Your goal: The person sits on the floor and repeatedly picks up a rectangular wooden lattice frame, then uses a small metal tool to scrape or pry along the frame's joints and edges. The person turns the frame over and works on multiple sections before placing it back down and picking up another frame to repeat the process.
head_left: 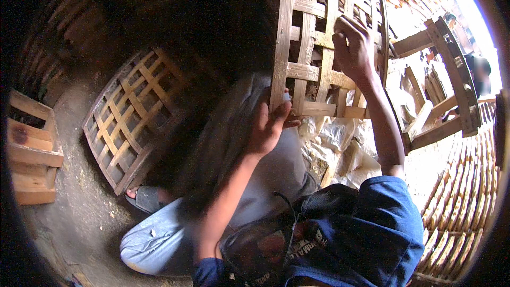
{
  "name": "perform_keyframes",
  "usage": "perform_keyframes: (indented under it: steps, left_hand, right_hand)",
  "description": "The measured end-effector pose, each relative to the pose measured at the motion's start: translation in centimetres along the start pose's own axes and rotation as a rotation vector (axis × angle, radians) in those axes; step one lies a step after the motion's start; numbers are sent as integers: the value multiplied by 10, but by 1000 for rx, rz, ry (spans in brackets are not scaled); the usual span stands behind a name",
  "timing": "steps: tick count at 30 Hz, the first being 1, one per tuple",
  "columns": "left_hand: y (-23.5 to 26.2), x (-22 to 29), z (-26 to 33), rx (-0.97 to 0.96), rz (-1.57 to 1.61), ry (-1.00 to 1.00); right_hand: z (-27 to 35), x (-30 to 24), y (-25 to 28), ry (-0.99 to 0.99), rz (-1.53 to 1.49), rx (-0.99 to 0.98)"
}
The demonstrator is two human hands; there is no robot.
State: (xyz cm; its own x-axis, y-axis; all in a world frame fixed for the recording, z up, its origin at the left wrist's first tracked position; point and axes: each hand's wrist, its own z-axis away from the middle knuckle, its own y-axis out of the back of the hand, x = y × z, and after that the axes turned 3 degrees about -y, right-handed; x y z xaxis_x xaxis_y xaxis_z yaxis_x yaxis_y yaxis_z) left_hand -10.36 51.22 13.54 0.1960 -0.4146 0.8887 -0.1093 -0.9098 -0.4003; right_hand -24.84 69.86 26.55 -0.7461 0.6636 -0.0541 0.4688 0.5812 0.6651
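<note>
A woven lattice panel of flat wooden strips in a wooden frame point(279, 37) stands upright before me. My left hand point(268, 130) is at its lower left corner, thumb and fingers closed about the frame's end. A small pale blue bit shows by the fingertips there. Higher up, my right hand point(355, 53) rests against the lattice right of the middle, its fingers curled in. What those fingers hold, if anything, is hidden. The panel's bottom edge sits just above my grey-clad lap point(265, 180).
A second lattice panel point(138, 111) leans on the floor at the left, near my sandalled foot point(146, 199). A wooden crate point(34, 154) is at the far left. To the right stand a wooden stool-like frame point(454, 74), crumpled plastic sheeting point(356, 151) and a slatted bamboo wall point(462, 191).
</note>
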Motion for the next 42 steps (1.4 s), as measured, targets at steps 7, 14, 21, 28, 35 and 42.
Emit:
perform_keyframes:
  steps: [7,14,21,28,35,42]
  left_hand:
    - [5,-11,-2,-43,8,-45]
    - [5,-6,-3,-49,-59,-74]
    - [7,-11,-4,-45,-87,-73]
    - [8,-10,-2,-48,-53,-57]
    - [7,-2,-4,-61,-128,-66]
    - [8,-3,-5,-75,-138,-83]
  right_hand:
    - [43,-21,12,-257,-39,-123]
    - [36,-26,-7,-235,-36,9]
    - [31,-11,-24,-176,-167,-13]
    - [39,-20,-24,106,68,-52]
    - [55,-30,-13,17,-1,-147]
    - [46,-65,-34,-49,-168,-106]
